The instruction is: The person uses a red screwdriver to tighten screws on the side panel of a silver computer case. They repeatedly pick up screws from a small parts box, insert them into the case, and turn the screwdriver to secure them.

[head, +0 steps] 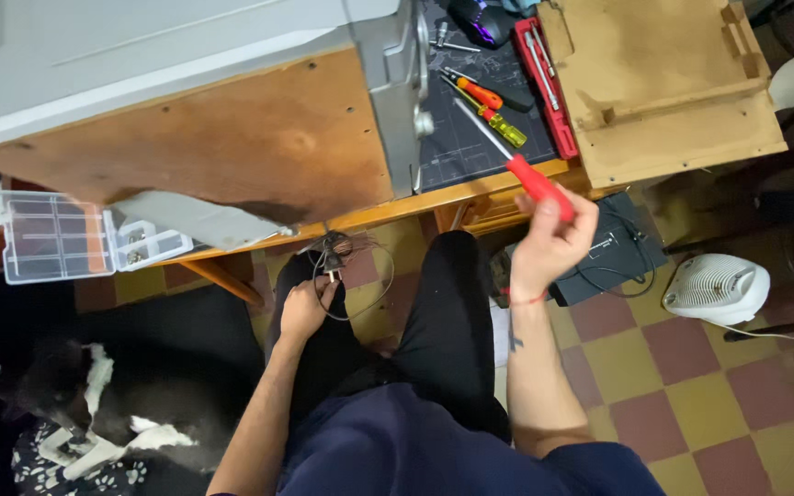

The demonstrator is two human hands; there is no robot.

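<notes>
Landmark: the bench (232, 156), wood-topped, seen from above.

Left of it, clear compartment box (57, 237), one, lid open, hanging past the bench's near edge. Below that on the floor, one black-and-white dog (94, 404), lying down.

Under the bench's front edge, left hand (303, 308), fingers curled shut around a small plug-like part (331, 268) with a thin wire loop (369, 289) trailing right of it. Dark tangle just above the fingertips; what it is cannot be told.

On the bench toward its right end, dark mat (470, 147). Two loose screwdrivers on it, orange-handled (478, 92) and yellow-handled (505, 130), both lying diagonally. One red tool tray (546, 83) beside them.

Right hand (551, 241), raised at the bench's front edge, fist closed on one red-handled screwdriver (530, 179). Long axis diagonal: handle low-right in the fist, shaft running up-left, tip over the mat. Handle sticks out of the top of the hand; shaft lies wholly beyond it.

Right of the bench, one white fan heater (717, 287) on the checked floor (691, 386).
</notes>
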